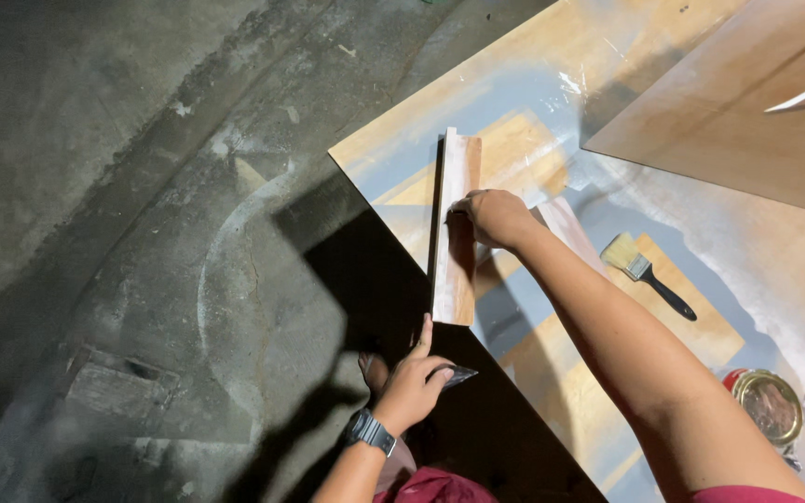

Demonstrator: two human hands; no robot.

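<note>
From the head camera, one narrow wooden strip (456, 228) stands on its long edge on a paint-marked plywood sheet (552, 88). Its long axis runs almost straight away from the person, the near end overhanging the sheet's left edge.

The right hand (494, 216) rests against the strip's right face near its middle, fingers curled onto the wood.

The left hand (412, 384), wearing a dark wristwatch (369, 432), has its grip pressed around one small dark flat piece (457, 375), with the forefinger pointing up at the strip's near end.

Left of the sheet lies open concrete floor (123, 205). To the right lie one paintbrush (645, 272), one open tin (768, 406) and a second plywood panel (747, 102).
</note>
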